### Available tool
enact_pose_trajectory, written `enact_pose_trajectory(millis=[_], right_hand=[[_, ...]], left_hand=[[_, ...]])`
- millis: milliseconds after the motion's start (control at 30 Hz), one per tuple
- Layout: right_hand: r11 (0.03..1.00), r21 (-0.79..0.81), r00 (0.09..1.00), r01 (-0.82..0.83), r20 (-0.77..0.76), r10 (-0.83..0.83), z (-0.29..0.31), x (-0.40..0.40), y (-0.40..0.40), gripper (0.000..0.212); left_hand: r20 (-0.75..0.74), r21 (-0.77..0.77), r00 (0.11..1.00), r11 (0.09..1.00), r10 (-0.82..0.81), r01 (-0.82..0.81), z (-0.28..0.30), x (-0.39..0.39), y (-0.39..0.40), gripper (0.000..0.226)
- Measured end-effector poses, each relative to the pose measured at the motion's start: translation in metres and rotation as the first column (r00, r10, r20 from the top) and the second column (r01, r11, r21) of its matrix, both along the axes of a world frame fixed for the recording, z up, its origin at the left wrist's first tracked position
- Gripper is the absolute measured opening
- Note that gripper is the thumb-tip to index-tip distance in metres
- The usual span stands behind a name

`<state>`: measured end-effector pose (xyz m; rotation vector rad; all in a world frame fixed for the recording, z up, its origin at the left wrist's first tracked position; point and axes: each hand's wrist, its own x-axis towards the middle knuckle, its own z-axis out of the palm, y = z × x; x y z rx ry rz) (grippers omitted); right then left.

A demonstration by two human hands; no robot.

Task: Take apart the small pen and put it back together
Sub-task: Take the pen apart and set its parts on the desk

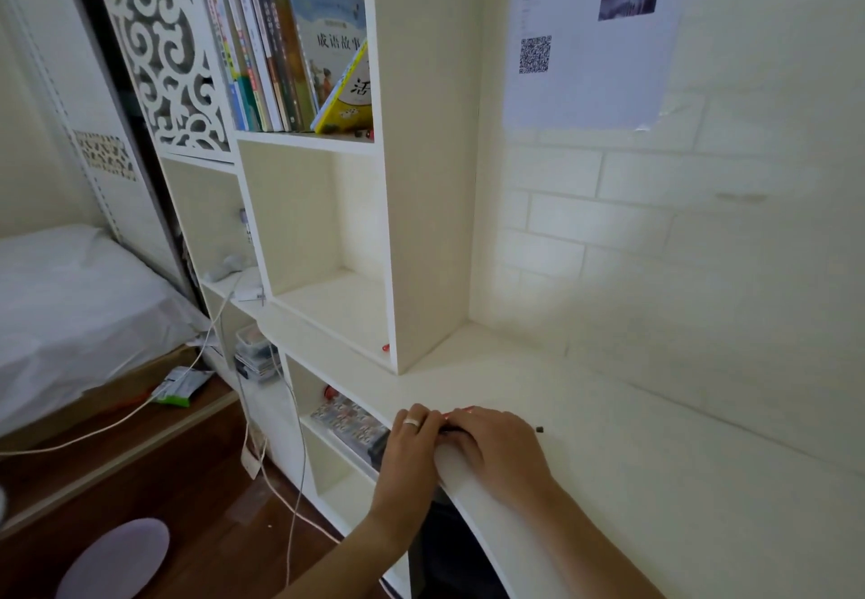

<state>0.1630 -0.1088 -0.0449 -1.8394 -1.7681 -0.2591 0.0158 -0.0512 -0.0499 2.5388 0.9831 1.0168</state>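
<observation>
Both of my hands meet at the near left edge of the white desk (655,481). My left hand (412,448), a ring on one finger, and my right hand (491,446) close together around the small pen (451,430). Only a short dark stretch of the pen shows between the fingers, with a bit of red (461,411) above my right hand's knuckles. Most of the pen is hidden by the fingers. A tiny dark part (539,430) lies on the desk just right of my right hand, apart from it.
A white shelf unit (421,177) stands on the desk's left, with books (290,50) on top and a small red piece (385,347) at a shelf's edge. Below are cubbies with boxes (351,425) and cables (290,411). A bed (70,308) lies far left.
</observation>
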Motion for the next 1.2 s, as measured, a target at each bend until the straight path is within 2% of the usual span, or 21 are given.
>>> enact_pose_trajectory(millis=[267,367,467,567,700,1200], right_hand=[[0.997,0.018,0.997,0.073,-0.036,-0.072,-0.002,0.0,-0.002,0.03],[0.99,0.063,0.991,0.124,-0.064,-0.12,0.0,0.0,-0.003,0.026],[0.991,0.064,0.992,0.117,-0.062,-0.113,0.004,-0.002,-0.004,0.021],[0.993,0.053,0.994,0.102,-0.055,-0.099,0.002,-0.002,-0.005,0.018],[0.994,0.048,0.994,0.099,-0.058,-0.096,0.0,-0.002,-0.003,0.017],[0.997,0.03,0.995,0.069,-0.069,-0.067,0.001,0.001,-0.001,0.009]], left_hand=[[0.074,0.007,0.997,1.0,0.006,-0.006,0.003,-0.006,0.012,0.038],[0.166,-0.129,0.981,0.989,0.096,-0.075,0.014,-0.007,0.033,0.033],[0.139,-0.126,0.985,0.989,0.098,-0.081,0.021,-0.001,0.054,0.024],[0.076,-0.111,0.991,0.988,0.113,-0.104,0.024,0.011,0.066,0.028],[0.031,-0.13,0.985,0.978,0.17,-0.164,0.027,0.02,0.078,0.007],[-0.004,-0.126,0.969,0.961,0.247,-0.245,0.011,0.034,0.097,0.021]])
